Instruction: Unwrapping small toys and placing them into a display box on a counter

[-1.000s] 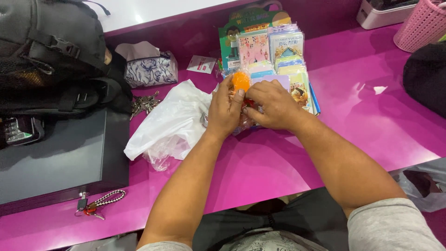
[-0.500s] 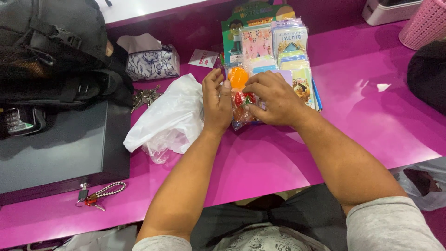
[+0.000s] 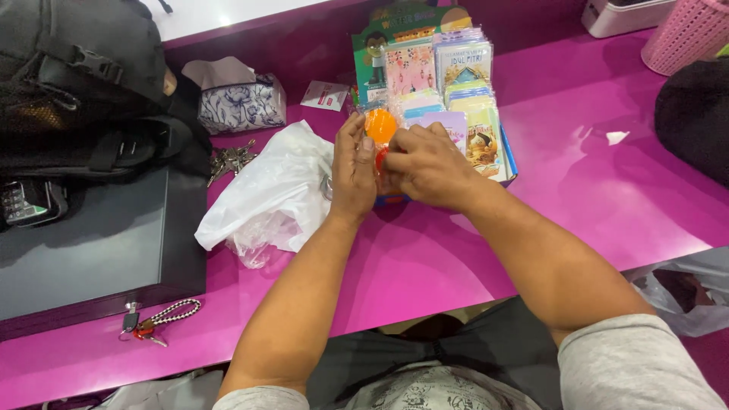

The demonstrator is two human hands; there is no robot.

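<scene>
Head view, left to right. A black backpack [image 3: 76, 83] sits at the far left over a dark flat box [image 3: 91, 243], with a key on a beaded cord [image 3: 156, 319] hanging from the box's front edge. Beyond them are a patterned pouch [image 3: 241, 102] and a bunch of keys [image 3: 230, 158]. A white plastic bag [image 3: 269, 190] lies crumpled on the pink counter [image 3: 607, 205], just beside the left hand [image 3: 353, 171].

That hand stands edge-up, fingers nearly straight and close together, pressed against a clear packet [image 3: 380, 163] holding an orange ball [image 3: 380, 125] and something red below it. The right hand [image 3: 429, 163] is curled round the packet from the other side, fingertips pinching it. The packet is up between the two hands, in front of a display box of cards [image 3: 444, 83].

Risks, as I judge them: the packet looks slick and is held mostly by fingertips, so a hard tug could split it and let the ball roll off the counter. The hands work touching the front of the card box; a sideways pull might knock cards loose. The bag beside the left wrist could be swept toward the edge. Farther right, a pink basket [image 3: 691, 34] and a dark bag [image 3: 695, 114] stand well apart.
</scene>
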